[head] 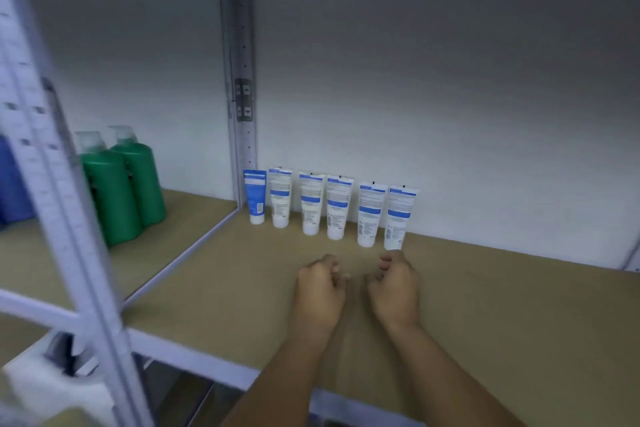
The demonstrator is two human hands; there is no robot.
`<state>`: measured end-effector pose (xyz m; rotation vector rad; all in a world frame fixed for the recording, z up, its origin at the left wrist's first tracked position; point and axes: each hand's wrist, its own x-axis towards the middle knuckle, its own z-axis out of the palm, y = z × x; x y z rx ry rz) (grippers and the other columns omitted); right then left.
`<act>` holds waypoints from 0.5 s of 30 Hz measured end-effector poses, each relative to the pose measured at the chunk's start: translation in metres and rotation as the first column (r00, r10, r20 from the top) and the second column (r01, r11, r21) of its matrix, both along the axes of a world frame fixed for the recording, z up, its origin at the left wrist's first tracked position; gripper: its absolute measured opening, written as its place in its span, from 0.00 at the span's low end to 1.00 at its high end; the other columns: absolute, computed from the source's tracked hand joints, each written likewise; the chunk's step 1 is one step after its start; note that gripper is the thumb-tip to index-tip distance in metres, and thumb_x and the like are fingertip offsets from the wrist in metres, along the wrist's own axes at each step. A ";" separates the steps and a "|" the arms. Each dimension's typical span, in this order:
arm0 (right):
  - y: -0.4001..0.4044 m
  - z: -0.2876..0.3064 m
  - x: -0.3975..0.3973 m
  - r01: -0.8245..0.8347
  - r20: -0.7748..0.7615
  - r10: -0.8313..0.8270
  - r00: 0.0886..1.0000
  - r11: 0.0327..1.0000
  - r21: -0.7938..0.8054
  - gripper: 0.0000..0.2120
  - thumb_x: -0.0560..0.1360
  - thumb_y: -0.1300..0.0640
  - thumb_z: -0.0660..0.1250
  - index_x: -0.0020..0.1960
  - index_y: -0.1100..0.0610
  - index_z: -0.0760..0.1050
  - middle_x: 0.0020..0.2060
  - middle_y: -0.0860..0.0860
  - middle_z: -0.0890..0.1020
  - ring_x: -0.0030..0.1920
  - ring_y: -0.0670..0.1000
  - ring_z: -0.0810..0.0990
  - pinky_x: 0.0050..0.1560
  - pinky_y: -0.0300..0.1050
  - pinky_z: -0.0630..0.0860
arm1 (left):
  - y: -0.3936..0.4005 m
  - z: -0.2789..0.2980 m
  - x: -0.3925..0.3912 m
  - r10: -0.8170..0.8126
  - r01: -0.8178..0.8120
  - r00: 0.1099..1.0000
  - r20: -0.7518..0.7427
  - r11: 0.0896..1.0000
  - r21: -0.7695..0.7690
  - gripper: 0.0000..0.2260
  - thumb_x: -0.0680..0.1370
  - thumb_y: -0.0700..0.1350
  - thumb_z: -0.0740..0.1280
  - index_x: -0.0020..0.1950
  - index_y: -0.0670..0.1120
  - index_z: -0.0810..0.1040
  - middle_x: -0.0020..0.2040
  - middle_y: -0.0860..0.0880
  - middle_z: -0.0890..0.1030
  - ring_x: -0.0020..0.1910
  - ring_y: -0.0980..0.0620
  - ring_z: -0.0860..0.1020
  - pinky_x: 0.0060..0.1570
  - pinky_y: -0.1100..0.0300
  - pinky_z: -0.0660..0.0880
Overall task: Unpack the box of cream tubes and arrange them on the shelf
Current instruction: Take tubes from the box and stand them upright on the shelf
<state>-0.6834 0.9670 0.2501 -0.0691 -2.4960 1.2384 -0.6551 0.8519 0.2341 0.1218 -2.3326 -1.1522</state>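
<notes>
Nearest to us, our two bare forearms reach in over the front edge of the brown board shelf [485, 305]. Our left hand [320, 291] and right hand [394, 284] hover side by side above the middle of the shelf, fingers loosely curled inward, holding nothing. The right hand's knuckles sit just in front of the rightmost tube, and we cannot tell whether they touch it.

Beyond our hands, six white plastic cream tubes with blue label bands [335, 208] stand cap-down in a row along the back edge of the shelf, leaning against the white back wall [450, 97]. The leftmost tube [255, 198] shows a mostly blue face and stands beside the grey metal upright [244, 80].

On the neighbouring shelf bay to the left, two green plastic pump bottles [124, 187] stand together.
</notes>
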 end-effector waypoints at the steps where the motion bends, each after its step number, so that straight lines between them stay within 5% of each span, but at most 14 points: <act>1: -0.006 -0.008 0.012 -0.029 0.002 0.029 1.000 1.000 -0.005 0.19 0.68 0.67 0.70 0.58 0.60 0.75 0.49 0.55 0.81 0.49 0.54 0.81 0.52 0.44 0.77 | -0.009 -0.001 0.014 0.008 -0.008 1.000 -0.002 1.000 -0.007 0.08 0.74 0.40 0.73 0.52 0.42 0.83 0.43 0.48 0.85 0.42 0.51 0.82 0.49 0.56 0.79; 7: -0.074 0.001 0.075 -0.258 0.079 0.254 0.964 0.965 0.045 0.10 0.68 0.65 0.69 0.49 0.59 0.78 0.43 0.52 0.83 0.46 0.52 0.81 0.50 0.41 0.75 | -0.068 0.002 0.094 0.070 -0.067 0.993 0.094 0.997 -0.030 0.04 0.74 0.40 0.71 0.48 0.45 0.83 0.40 0.49 0.85 0.41 0.50 0.82 0.50 0.58 0.78; 10: -0.117 0.003 0.113 -0.376 0.076 0.372 0.925 0.925 0.050 0.09 0.70 0.65 0.67 0.49 0.60 0.79 0.44 0.52 0.84 0.47 0.52 0.81 0.50 0.40 0.75 | -0.105 -0.002 0.141 0.139 -0.138 0.986 0.088 0.990 -0.015 0.06 0.73 0.35 0.67 0.45 0.43 0.82 0.38 0.49 0.84 0.40 0.49 0.80 0.43 0.64 0.74; 15: -0.194 -0.019 0.171 -0.538 0.015 0.538 0.843 0.842 0.052 0.06 0.71 0.61 0.68 0.48 0.57 0.79 0.40 0.51 0.83 0.42 0.50 0.80 0.45 0.36 0.73 | -0.174 -0.038 0.213 0.313 -0.320 0.945 0.094 0.945 0.074 0.07 0.76 0.39 0.68 0.51 0.46 0.82 0.41 0.50 0.85 0.42 0.52 0.82 0.44 0.65 0.75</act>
